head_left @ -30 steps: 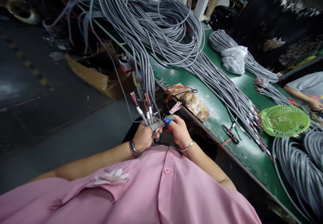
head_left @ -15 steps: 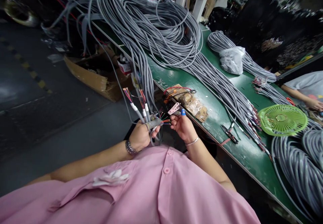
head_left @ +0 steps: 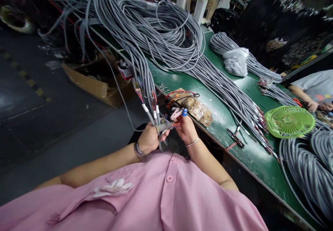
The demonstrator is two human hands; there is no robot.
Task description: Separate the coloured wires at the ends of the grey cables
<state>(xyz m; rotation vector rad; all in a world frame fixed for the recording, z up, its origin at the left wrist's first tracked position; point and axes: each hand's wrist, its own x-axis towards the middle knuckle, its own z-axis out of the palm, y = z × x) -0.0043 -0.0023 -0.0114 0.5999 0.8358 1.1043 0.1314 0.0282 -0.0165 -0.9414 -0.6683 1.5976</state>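
Cables point(head_left: 149, 115) grey with coloured wires point(head_left: 139, 95)

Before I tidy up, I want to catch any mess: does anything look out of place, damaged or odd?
The cardboard box low beside the table looks misshapen, its long side bowed outward. A crumpled plastic bag lies over part of a gray cable coil, perhaps left there by chance.

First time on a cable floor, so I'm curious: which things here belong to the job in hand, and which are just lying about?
Seemingly in the job:
grey cables with bared coloured wires, in the left grip
blue fingertip cover on the right grip

Apparently just lying about:
green fan
plastic bag
open cardboard box
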